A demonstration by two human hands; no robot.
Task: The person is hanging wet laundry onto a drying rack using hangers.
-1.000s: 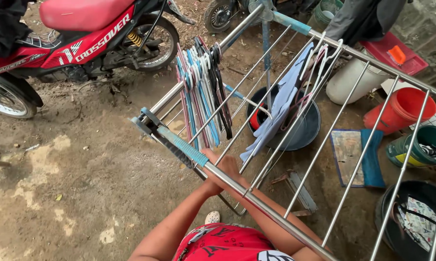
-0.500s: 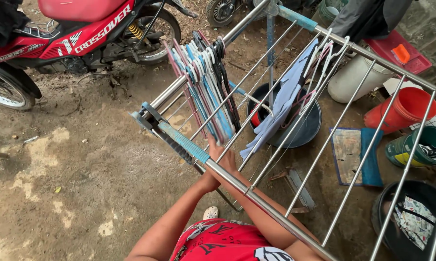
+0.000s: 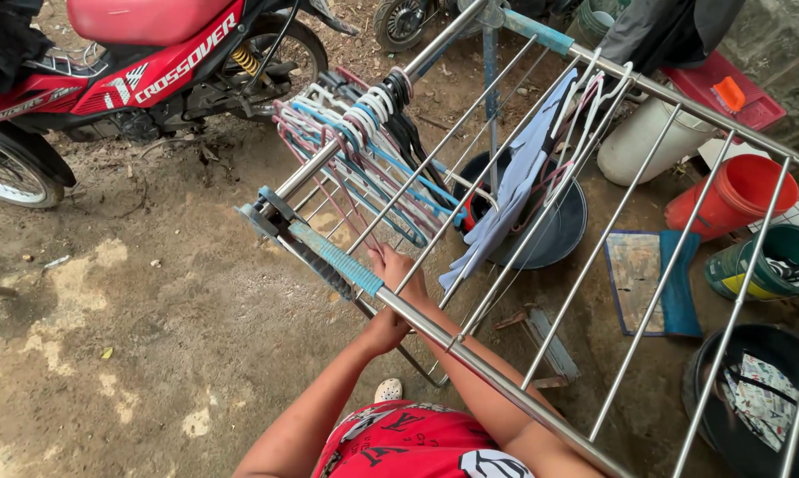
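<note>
A metal drying rack (image 3: pixel 506 389) fills the right half of the view, its near rail running from about 10 o'clock, where a blue ribbed grip (image 3: pixel 338 261) covers it, down to 4 o'clock past the person's red shirt (image 3: pixel 399 443). Thin rods cross from this rail up toward the far rail at 1 o'clock.

The bunch of plastic hangers (image 3: pixel 364 168) hooks over the rack's left side rail at about 11 o'clock from the hands. Their hooks sit high on the rail, and the hanger bodies are swung out of plumb, fanned, with their long axes slanting from the hooks at upper left down to lower right, the lower bars pointing toward 4 o'clock. Pink, blue, white and black ones overlap.

The right hand (image 3: pixel 398 270) reaches under the near rail, fingers curled and pressed together at the lowest pink hanger bars; whether it pinches one I cannot tell. The left hand (image 3: pixel 384 329) sits just below the rail, closed into a loose fist; what it holds is hidden.

A pale blue garment (image 3: pixel 506 199) hangs from the rods at 2 o'clock over a dark basin (image 3: pixel 559 235). A red motorcycle (image 3: pixel 143 71) stands at 10 o'clock on the dirt ground (image 3: pixel 134 354). An orange bucket (image 3: pixel 736 199) lies at 3 o'clock.
</note>
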